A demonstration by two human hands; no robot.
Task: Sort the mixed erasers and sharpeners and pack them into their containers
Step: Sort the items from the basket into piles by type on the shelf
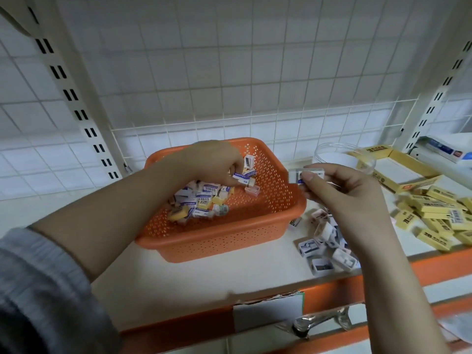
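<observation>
An orange perforated basket [258,221] on the white shelf holds a mixed heap of erasers and sharpeners [201,200]. My left hand [212,162] reaches into the basket and pinches a white eraser with a blue sleeve [242,178]. My right hand [342,185] hovers just right of the basket rim and pinches several small white erasers [306,175] between thumb and fingers. A pile of white sharpeners [324,241] lies on the shelf below my right hand. Yellow erasers [434,213] lie in a pile at the right.
A clear round plastic container [342,157] stands behind my right hand. An open yellow cardboard box [393,169] lies at the back right, with a white and blue package [444,149] beyond it. A wire grid backs the shelf; its orange front edge [332,290] runs below.
</observation>
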